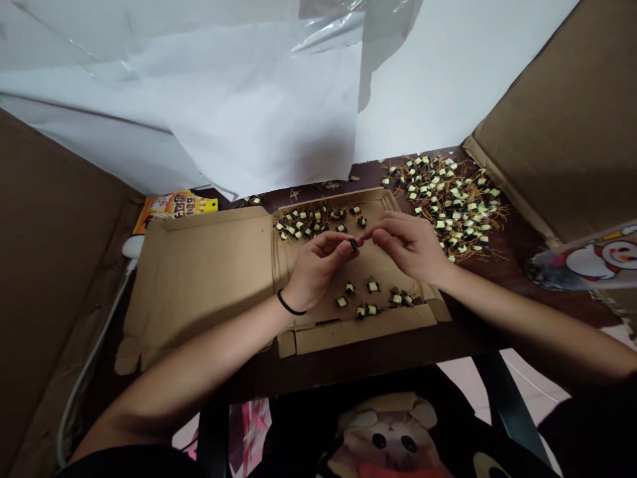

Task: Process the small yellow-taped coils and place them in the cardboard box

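Observation:
Between the thumb and fingers of my left hand [318, 262] is a small wire-wound coil [353, 244], its black side showing. My right hand [411, 245] is close on the right, with its fingertips at the coil's edge and its fingers curled together; whether they pinch a thin wire lead is too small to tell. Both hands are over the open cardboard box [323, 330]. In its far part lies a cluster of similar coils [298, 224] with yellow tape and copper-coloured leads. Several more coils [373, 287] are scattered in the near part.
A large heap of coils [452, 199] covers the table at the right rear. The box's lid [209, 279] lies folded out leftward. Behind it are a yellow-orange packet [174, 206] and a white cable [94, 352]. Cardboard walls stand at both sides; a printed plastic bag [587, 259] lies right.

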The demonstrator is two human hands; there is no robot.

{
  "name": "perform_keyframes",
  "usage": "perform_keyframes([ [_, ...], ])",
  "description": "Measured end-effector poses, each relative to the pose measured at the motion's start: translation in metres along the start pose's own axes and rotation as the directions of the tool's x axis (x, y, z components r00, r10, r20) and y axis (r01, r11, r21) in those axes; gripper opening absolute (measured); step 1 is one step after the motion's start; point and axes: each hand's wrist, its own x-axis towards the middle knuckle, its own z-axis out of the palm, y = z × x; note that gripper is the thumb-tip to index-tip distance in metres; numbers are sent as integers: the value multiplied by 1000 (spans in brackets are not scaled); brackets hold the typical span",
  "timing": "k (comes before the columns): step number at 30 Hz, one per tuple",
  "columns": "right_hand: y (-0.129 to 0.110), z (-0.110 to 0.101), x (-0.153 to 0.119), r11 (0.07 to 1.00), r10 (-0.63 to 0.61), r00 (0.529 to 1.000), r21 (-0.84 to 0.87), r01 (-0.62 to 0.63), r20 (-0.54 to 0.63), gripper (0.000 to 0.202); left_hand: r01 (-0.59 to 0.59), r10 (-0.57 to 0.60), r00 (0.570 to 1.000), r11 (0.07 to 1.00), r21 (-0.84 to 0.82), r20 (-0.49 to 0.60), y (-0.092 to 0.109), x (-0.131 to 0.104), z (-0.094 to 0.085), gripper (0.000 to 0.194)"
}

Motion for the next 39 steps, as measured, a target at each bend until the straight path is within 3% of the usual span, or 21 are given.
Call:
perform_keyframes([
  [3, 2, 1, 1, 997, 19, 1000, -79, -21, -23, 16, -18, 18, 1000, 999, 27, 2, -1, 0, -1, 25],
  [8, 6, 4, -1, 956, -178, 984, -233, 176, 14, 11, -23, 24, 999, 999, 44, -28, -2, 1, -3, 26],
  [13, 9, 5, -1, 936, -220, 975, -289, 200, -38, 7, 0, 1, 1000, 1000, 27, -26, -2, 1, -1, 29],
  [15, 8, 5, 0, 965, -164, 986, -212, 155, -25, 9, 15, -14, 1000, 1000, 15, -23, -1, 0, -1, 30],
  [18, 5, 4, 1, 993, 18, 1000, -117, -15, 22, 13, 36, -36, 999, 999, 17, -13, -1, -1, 0, 31],
  [21, 4, 5, 1, 984, 171, 985, -64, -168, 34, 16, 55, -55, 998, 997, 55, -2, -1, -1, -1, 32],
  [25, 6, 8, 1, 959, 283, 958, -6, -283, 42, 19, 39, -40, 999, 994, 100, 1, -2, -2, -1, 33],
  [32, 6, 2, 8, 905, 361, 906, 155, -397, 220, 25, -14, 15, 1000, 982, 189, -6, -3, -1, -1, 32],
  [39, 11, 1, 6, 824, 420, 842, 246, -511, 340, 29, -14, 14, 1000, 988, 154, 4, -4, -1, -2, 28],
])
